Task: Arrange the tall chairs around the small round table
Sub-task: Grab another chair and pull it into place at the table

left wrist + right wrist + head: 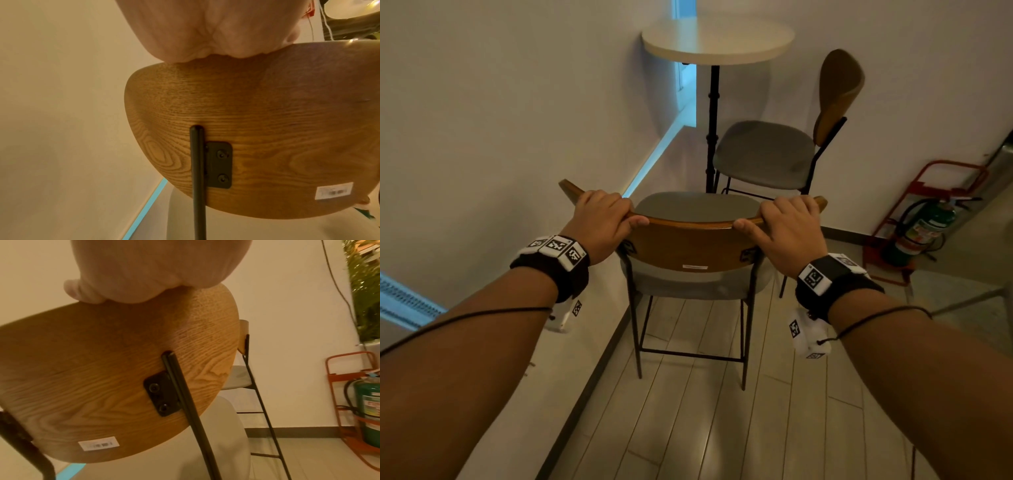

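Observation:
A tall chair (pixel 693 246) with a wooden backrest, grey seat and black metal legs stands right in front of me. My left hand (pixel 604 219) grips the left part of the backrest's top edge, and my right hand (pixel 787 222) grips the right part. Both wrist views show a palm over the top of the wooden backrest (pixel 257 129) (pixel 107 369). A small round table (pixel 717 39) on a black post stands in the corner beyond. A second tall chair (pixel 767 154) stands to the table's right, its seat turned toward the table.
A white wall (pixel 500 120) runs close along the left. A green fire extinguisher (pixel 921 233) in a red stand sits at the right wall. Pale plank floor (pixel 722 428) lies under and behind the held chair.

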A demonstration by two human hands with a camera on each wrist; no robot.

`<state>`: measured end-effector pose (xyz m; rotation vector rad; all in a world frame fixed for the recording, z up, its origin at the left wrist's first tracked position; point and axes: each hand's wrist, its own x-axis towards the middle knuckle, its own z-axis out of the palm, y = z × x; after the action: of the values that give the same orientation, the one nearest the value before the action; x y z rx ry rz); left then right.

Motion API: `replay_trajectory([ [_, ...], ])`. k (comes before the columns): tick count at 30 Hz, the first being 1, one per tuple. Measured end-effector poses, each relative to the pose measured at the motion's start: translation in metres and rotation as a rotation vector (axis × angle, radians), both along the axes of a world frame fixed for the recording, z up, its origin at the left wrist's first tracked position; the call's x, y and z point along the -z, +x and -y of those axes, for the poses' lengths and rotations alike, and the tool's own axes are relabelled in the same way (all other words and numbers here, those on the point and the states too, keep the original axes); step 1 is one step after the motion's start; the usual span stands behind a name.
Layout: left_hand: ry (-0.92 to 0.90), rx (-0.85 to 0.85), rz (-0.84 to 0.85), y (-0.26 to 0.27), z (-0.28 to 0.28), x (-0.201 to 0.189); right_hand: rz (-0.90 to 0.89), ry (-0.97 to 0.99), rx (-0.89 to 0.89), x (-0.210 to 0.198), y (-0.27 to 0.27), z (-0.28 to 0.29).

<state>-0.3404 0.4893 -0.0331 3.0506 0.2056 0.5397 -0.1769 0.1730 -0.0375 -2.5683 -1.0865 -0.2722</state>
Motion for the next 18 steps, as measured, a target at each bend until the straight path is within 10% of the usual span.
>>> replay_trajectory([
  [18,-0.020,0.097,-0.027,0.092,-0.124,-0.002,0.055,0.055,0.087,0.009,0.064,-0.107],
])
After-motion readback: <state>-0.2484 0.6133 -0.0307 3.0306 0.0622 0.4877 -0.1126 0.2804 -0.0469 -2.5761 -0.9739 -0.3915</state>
